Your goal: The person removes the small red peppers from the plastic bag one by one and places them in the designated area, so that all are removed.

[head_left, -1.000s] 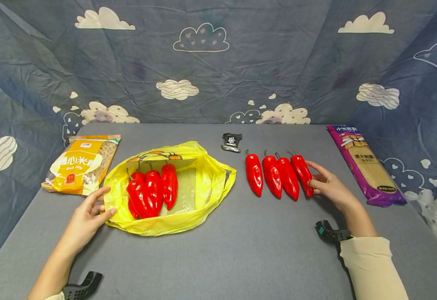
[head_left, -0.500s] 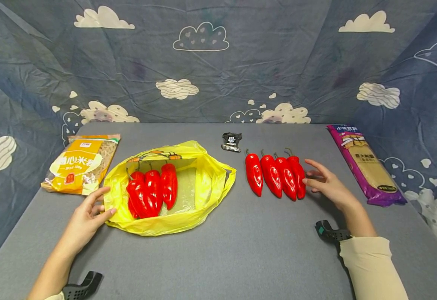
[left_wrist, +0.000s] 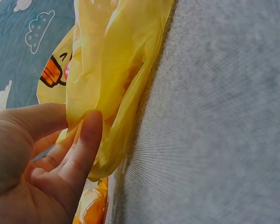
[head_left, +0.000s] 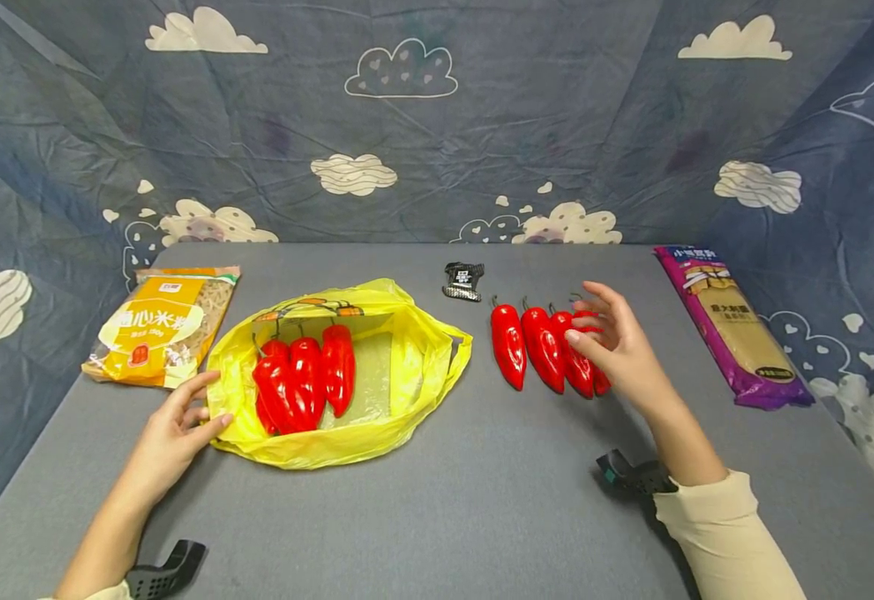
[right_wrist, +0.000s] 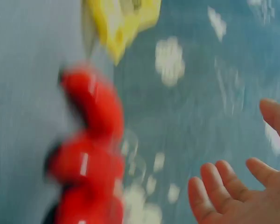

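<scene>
My left hand [head_left: 170,442] pinches the left edge of a yellow plastic bag [head_left: 317,454] between thumb and fingers. The left wrist view shows the bag's thin film [left_wrist: 88,70] gathered at those fingertips. The bag lies with its mouth spread, and several glossy red peppers [head_left: 339,367] are inside. To the right of it, several more red peppers [head_left: 508,347] lie in a row, stems away from me. My right hand [head_left: 620,346] hovers above the right end of that row, partly covering the rightmost pepper. It holds nothing, its fingers spread in the right wrist view, where the peppers [right_wrist: 86,161] are blurred.
An orange food packet [head_left: 159,325] lies at the left beyond my left hand. A purple noodle packet [head_left: 736,325] lies at the right. Between the bag and the row, farther back, is a small black wrapper [head_left: 463,282]. A cloud-patterned cloth [head_left: 437,142] hangs behind the table.
My right hand slid the rightmost pepper left against the row, let go, then rose and moved left over the peppers. My left hand stays on the bag.
</scene>
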The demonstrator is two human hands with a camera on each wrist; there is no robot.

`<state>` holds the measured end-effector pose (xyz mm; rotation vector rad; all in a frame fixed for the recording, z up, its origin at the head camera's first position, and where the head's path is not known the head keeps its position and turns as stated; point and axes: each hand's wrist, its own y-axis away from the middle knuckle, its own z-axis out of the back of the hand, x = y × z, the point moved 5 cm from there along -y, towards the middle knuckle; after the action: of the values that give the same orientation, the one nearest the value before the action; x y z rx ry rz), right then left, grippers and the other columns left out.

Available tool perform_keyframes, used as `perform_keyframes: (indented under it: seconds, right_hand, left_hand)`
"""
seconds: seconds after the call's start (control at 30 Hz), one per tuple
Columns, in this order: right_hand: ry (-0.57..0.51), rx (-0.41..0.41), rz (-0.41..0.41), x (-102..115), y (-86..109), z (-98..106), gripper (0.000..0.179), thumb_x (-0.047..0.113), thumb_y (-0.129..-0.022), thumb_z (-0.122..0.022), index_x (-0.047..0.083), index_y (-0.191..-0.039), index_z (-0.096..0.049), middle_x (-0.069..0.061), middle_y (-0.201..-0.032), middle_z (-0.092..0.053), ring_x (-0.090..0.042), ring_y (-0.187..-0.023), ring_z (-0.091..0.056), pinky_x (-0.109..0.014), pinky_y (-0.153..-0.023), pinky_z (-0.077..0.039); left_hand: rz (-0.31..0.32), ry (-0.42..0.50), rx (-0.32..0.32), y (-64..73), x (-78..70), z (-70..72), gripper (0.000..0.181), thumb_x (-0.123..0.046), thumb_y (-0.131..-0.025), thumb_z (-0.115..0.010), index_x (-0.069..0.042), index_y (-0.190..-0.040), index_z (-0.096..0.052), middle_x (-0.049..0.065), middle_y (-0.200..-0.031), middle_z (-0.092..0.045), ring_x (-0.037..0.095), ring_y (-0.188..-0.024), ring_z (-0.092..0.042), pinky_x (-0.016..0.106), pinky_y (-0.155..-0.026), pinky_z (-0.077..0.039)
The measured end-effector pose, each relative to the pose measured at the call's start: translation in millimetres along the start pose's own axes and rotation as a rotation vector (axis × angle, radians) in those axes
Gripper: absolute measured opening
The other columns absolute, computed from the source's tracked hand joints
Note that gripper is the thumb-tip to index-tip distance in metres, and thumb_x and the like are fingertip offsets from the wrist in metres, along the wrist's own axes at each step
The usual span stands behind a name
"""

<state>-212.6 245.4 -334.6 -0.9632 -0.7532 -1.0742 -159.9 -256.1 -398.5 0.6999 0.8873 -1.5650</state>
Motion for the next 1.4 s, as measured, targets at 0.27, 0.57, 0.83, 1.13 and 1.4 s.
perform_keyframes:
  seconds: [0.27, 0.57, 0.83, 1.13, 1.4]
  right_hand:
    - [-0.089, 0.164, 0.204, 55.6, -10.7, -79.5, 0.064, -0.006, -0.079, -0.062, 0.003, -0.134, -0.031, -0.017, -0.119, -0.045, -0.028, -0.104, -0.047, -0.040, -0.088, -0.038]
    - [-0.269, 0.378, 0.135, 63.0, -29.5, -167.7, 0.058, -0.001, -0.082, -0.061, 0.002, -0.132, -0.034, -0.017, -0.118, -0.046, -0.033, -0.101, -0.049, -0.045, -0.086, -0.039]
    - [-0.246, 0.481, 0.025, 32.5, -44.7, -222.8, 0.062, 0.010, -0.083, -0.065, 0.006, -0.135, -0.032, -0.024, -0.120, -0.044, -0.036, -0.102, -0.049, -0.041, -0.084, -0.041]
    - [-0.134, 0.518, -0.052, 19.3, -53.5, -249.4, 0.060, 0.019, -0.082, -0.067, 0.016, -0.134, -0.037, -0.011, -0.118, -0.046, -0.021, -0.095, -0.052, -0.027, -0.081, -0.042]
    - [0.026, 0.501, -0.027, 20.9, -56.1, -260.6, 0.060, 0.025, -0.080, -0.070, 0.017, -0.132, -0.042, -0.007, -0.111, -0.047, -0.019, -0.093, -0.050, -0.027, -0.078, -0.041]
  left_hand:
    - [-0.009, 0.009, -0.001, 0.1, 0.3, -0.5, 0.058, 0.000, -0.082, -0.063, 0.001, -0.133, -0.034, 0.018, -0.110, -0.045, -0.001, -0.074, -0.052, 0.018, -0.055, -0.042]
    - [-0.011, -0.001, -0.004, 0.2, -0.1, -0.6, 0.058, -0.001, -0.082, -0.063, 0.000, -0.133, -0.035, 0.017, -0.110, -0.045, -0.001, -0.074, -0.052, 0.018, -0.055, -0.041]
    - [-0.014, -0.003, -0.002, -0.3, 1.1, 0.1, 0.058, -0.001, -0.082, -0.063, 0.000, -0.133, -0.034, 0.017, -0.110, -0.045, -0.001, -0.073, -0.052, 0.018, -0.054, -0.041]
    - [0.000, -0.006, 0.005, -0.1, 0.3, -0.1, 0.058, -0.002, -0.083, -0.063, 0.000, -0.133, -0.034, 0.017, -0.111, -0.044, -0.001, -0.072, -0.050, 0.019, -0.052, -0.039]
    - [-0.011, -0.007, -0.006, 0.0, 0.3, -1.2, 0.057, 0.000, -0.082, -0.063, 0.001, -0.132, -0.035, 0.016, -0.109, -0.045, -0.001, -0.073, -0.051, 0.018, -0.053, -0.040]
